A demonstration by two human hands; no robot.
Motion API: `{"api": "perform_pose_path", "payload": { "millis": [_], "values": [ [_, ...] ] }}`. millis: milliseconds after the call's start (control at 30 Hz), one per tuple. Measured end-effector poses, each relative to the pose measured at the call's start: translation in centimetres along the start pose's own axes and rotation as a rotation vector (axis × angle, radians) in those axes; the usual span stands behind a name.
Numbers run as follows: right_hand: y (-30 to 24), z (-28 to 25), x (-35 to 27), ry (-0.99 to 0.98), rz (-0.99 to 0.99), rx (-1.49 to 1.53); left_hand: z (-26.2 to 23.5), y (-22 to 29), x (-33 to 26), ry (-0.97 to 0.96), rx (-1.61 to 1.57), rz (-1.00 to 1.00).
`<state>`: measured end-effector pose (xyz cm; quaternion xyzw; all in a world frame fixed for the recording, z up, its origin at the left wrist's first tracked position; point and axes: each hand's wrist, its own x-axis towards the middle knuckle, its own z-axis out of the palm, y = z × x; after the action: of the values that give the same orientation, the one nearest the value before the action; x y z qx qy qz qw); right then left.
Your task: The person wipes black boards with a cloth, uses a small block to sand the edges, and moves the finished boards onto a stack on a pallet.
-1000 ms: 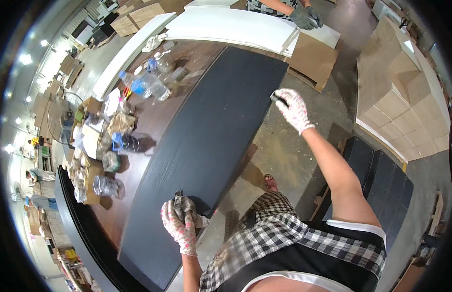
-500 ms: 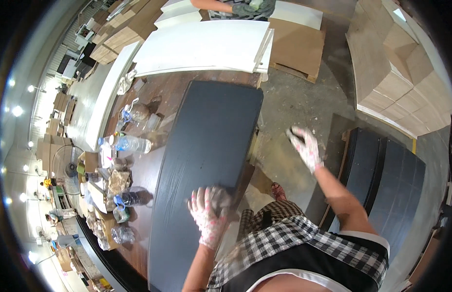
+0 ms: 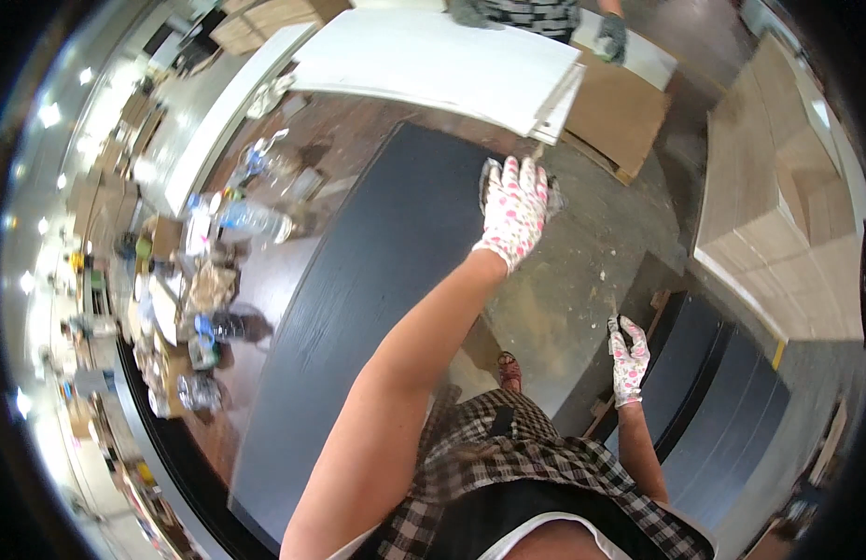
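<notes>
Long black flat panel (image 3: 344, 266): laid near-left to far-right
Left hand (image 3: 515, 210): nearer, crumpled grey cloth (image 3: 490, 177) held at far end
Right hand (image 3: 629, 359): apart, right; grasp cannot be told

The grey rag (image 3: 487, 189) is mostly hidden beneath the left hand (image 3: 514, 217); the co-worker (image 3: 537, 15) is cut off by the upper edge.

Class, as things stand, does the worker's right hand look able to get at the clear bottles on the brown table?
Probably not without leaning or stepping: the right hand is out beyond the black board, and that board and the left arm lie between it and the bottles.
</notes>
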<state>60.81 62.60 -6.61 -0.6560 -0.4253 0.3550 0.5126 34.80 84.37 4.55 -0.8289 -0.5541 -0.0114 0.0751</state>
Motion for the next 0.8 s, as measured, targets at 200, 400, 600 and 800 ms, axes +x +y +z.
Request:
{"api": "perform_pose_path", "payload": {
  "millis": [200, 400, 600, 800],
  "values": [
    [-5.7, 6.5, 3.6, -0.181, -0.331, 0.013, -3.6, -1.3, -17.7, -0.14, -0.069, -0.049],
    [-12.0, 20.0, 0.6, -0.596, -0.543, 0.22, -5.0, -1.8, -40.7, 0.037, -0.219, -0.36],
    [-14.8, 32.1, -11.9, -0.987, -0.563, 0.347, -4.3, -2.1, -62.9, 0.177, -0.164, -0.772],
    [-17.4, 39.3, -28.5, -1.308, -0.74, 0.353, -3.8, -1.6, -82.1, 0.278, 0.032, -1.148]
  ]
}}
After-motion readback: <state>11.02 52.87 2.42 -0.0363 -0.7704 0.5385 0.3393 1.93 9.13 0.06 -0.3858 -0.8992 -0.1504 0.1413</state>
